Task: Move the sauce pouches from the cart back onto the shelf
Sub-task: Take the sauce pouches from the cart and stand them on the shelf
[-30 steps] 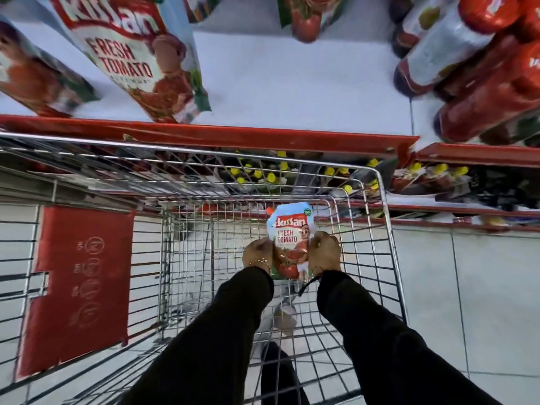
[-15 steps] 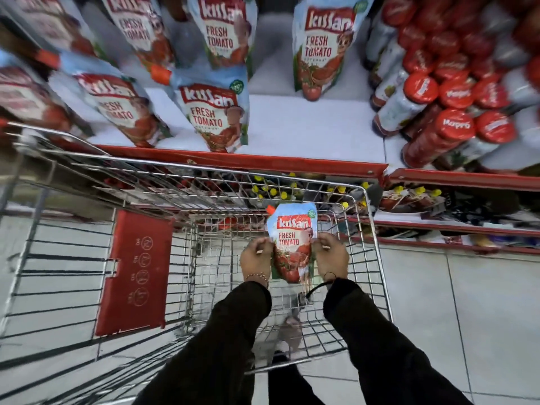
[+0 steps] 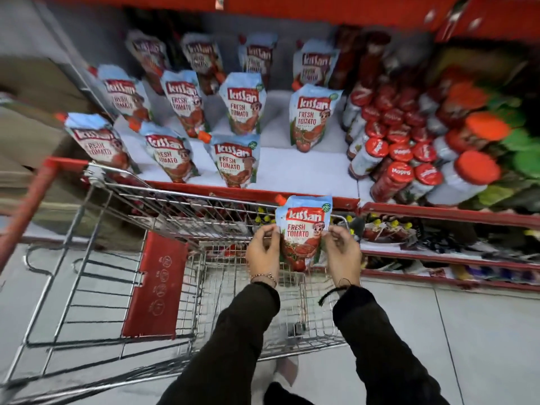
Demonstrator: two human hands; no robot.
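Above the cart (image 3: 163, 200), pouch (image 3: 304, 229) between both hands (image 3: 302, 252).

Lighting: even, cool and fairly bright, coming from overhead; no hard shadows. The white shelf board (image 3: 306, 168) reads bright, close to washed out. The pale tiled floor (image 3: 482, 331) carries a soft sheen with no sharp glare. The back of the shelf bay is dim.

Sharpness: centre is best. Print on the blue-and-red sauce pouch held over the cart (image 3: 304, 229) is legible. Strong motion blur at the edges: the red cart handle bar (image 3: 26, 206) smears, the orange-and-green lidded jars at far right (image 3: 496, 135) streak, rear pouches are soft.

Distortion: wide-angle bowing; the silver wire shopping cart (image 3: 175, 206) splays outward.
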